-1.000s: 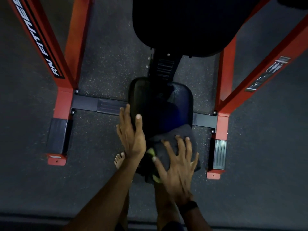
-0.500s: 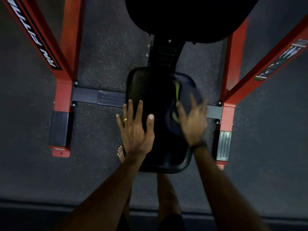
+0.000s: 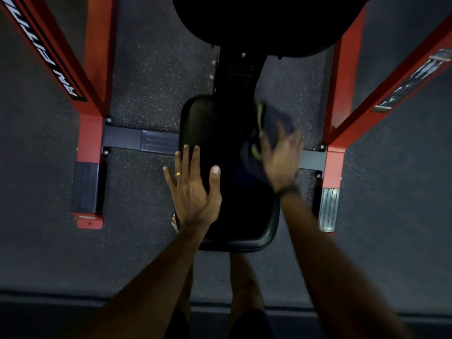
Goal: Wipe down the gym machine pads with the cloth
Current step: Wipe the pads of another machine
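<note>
Floor: dark speckled rubber between red frame legs (image 3: 90,133)
Seat pad (image 3: 230,192): black, facing up
Left hand (image 3: 193,189): grip released, flat on the pad's left edge
Right hand (image 3: 281,160): grip clenched on the cloth (image 3: 271,126), blurred, at the pad's upper right
Risk: cloth bunching, leaving the left side unwiped

Right hand (image 3: 281,162) presses the dark cloth (image 3: 271,126) on the seat pad (image 3: 234,216); left hand (image 3: 193,189) lies flat beside it.
</note>
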Available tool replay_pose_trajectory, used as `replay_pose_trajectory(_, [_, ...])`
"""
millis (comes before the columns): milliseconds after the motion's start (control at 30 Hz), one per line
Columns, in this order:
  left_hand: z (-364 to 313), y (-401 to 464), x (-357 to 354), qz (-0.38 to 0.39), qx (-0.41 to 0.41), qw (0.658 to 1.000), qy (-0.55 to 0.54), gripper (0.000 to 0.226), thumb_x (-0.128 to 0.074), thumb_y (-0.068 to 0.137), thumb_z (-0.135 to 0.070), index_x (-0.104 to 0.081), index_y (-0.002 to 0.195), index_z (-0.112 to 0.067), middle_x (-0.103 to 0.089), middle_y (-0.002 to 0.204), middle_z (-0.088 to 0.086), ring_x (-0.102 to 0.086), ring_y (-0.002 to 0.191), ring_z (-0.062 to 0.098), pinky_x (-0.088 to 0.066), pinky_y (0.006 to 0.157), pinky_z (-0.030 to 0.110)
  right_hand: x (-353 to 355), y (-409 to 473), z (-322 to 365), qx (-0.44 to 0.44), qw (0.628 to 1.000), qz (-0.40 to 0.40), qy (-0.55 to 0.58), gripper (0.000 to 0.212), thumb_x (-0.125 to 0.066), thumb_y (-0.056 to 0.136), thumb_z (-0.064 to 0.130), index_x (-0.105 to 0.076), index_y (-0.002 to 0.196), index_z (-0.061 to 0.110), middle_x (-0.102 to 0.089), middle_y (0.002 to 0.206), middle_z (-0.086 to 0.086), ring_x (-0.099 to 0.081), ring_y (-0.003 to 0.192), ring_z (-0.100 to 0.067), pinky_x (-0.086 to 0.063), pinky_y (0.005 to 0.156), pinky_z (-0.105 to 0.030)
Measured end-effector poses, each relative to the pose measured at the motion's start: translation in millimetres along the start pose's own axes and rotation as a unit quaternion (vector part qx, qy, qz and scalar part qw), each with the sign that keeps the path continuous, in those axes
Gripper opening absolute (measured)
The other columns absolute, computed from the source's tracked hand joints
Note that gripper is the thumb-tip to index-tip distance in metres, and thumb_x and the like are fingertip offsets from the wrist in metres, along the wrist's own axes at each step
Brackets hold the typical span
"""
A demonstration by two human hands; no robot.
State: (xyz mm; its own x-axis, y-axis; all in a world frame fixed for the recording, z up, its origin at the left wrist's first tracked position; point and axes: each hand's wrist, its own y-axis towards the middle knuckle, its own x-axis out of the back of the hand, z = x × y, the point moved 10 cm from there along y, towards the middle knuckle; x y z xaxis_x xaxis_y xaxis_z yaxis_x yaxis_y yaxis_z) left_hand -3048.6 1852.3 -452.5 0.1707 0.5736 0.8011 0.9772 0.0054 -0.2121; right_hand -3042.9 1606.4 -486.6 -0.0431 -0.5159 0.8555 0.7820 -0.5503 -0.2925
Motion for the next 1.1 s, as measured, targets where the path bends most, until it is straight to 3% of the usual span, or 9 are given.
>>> replay_pose_trajectory(133, [-1,2,4,-0.013,0.008,1.0,-0.002,0.069,-0.024,0.099,-0.057,-0.036,0.154,-0.017,-0.023,0.165,0.007,-0.012,0.154,0.022,-0.002,0.124,0.053,20,-185,-5,-0.014,1.0,0.024,-0.011,0.059,-0.037,0.093,0.064,-0.033,0.148,0.044,-0.023,0.159,-0.015,-0.026,0.143,-0.044,-0.029,0.109,-0.065])
replay_pose_trajectory(200, [-3,0,7,-0.028,0.003,1.0,-0.012,0.067,-0.027,0.098,-0.055,-0.038,0.153,-0.017,-0.017,0.166,0.007,-0.011,0.155,0.022,-0.002,0.124,0.053,17,-159,-3,-0.011,0.999,0.011,-0.045,0.055,-0.039,0.094,0.062,-0.039,0.145,0.042,-0.029,0.154,-0.017,-0.03,0.138,-0.045,-0.03,0.107,-0.065])
replay_pose_trajectory(333, [-2,-2,12,-0.044,0.004,0.999,-0.032,0.066,-0.028,0.099,-0.054,-0.038,0.153,-0.018,-0.014,0.167,0.009,-0.012,0.154,0.023,-0.001,0.124,0.054,-15,15,42,0.042,0.98,-0.002,-0.195,0.052,-0.036,0.1,0.055,-0.046,0.143,0.027,-0.039,0.144,-0.024,-0.036,0.132,-0.045,-0.031,0.101,-0.061])
replay_pose_trajectory(433, [-4,0,13,-0.052,-0.003,0.998,-0.036,0.067,-0.027,0.099,-0.054,-0.036,0.154,-0.018,-0.013,0.167,0.009,-0.012,0.154,0.024,-0.001,0.124,0.054,-30,99,56,0.031,0.981,-0.002,-0.189,0.052,-0.038,0.1,0.053,-0.053,0.134,0.016,-0.048,0.132,-0.023,-0.04,0.126,-0.04,-0.032,0.099,-0.057])
replay_pose_trajectory(567, [-3,1,14,-0.044,0.004,0.997,-0.056,0.067,-0.026,0.098,-0.056,-0.036,0.154,-0.019,-0.012,0.167,0.007,-0.013,0.154,0.024,-0.001,0.124,0.055,0,-28,47,0.104,0.977,-0.036,-0.181,0.053,-0.038,0.098,0.051,-0.052,0.139,0.02,-0.047,0.137,-0.024,-0.042,0.126,-0.041,-0.034,0.098,-0.062])
replay_pose_trajectory(700, [-7,-1,19,-0.053,-0.001,0.996,-0.07,0.065,-0.028,0.098,-0.053,-0.04,0.152,-0.019,-0.014,0.167,0.006,-0.013,0.154,0.022,-0.003,0.123,0.056,15,-175,36,0.137,0.98,-0.002,-0.142,0.054,-0.042,0.09,0.054,-0.043,0.14,0.033,-0.043,0.137,-0.014,-0.042,0.121,-0.036,-0.036,0.096,-0.071])
replay_pose_trajectory(833, [-3,-2,21,-0.067,-0.006,0.993,-0.097,0.063,-0.031,0.098,-0.051,-0.043,0.151,-0.018,-0.016,0.167,0.006,-0.014,0.154,0.021,-0.002,0.124,0.054,-21,-43,84,0.175,0.964,-0.036,-0.198,0.05,-0.042,0.094,0.051,-0.057,0.132,0.022,-0.05,0.133,-0.021,-0.047,0.122,-0.042,-0.035,0.095,-0.066])
replay_pose_trajectory(967, [-5,-1,25,-0.08,-0.01,0.993,-0.089,0.064,-0.03,0.098,-0.051,-0.041,0.152,-0.018,-0.016,0.167,0.007,-0.014,0.154,0.022,-0.002,0.124,0.054,-60,87,123,0.119,0.966,0.001,-0.229,0.053,-0.038,0.099,0.055,-0.062,0.128,0.018,-0.052,0.131,-0.019,-0.042,0.124,-0.036,-0.03,0.099,-0.055])
replay_pose_trajectory(1100, [-1,-1,26,-0.081,0.009,0.99,-0.111,0.064,-0.032,0.098,-0.05,-0.04,0.152,-0.018,-0.016,0.167,0.006,-0.015,0.154,0.022,-0.005,0.122,0.059,-19,-35,98,0.179,0.962,-0.057,-0.198,0.046,-0.043,0.097,0.046,-0.06,0.129,0.018,-0.051,0.133,-0.022,-0.043,0.122,-0.039,-0.038,0.095,-0.062])
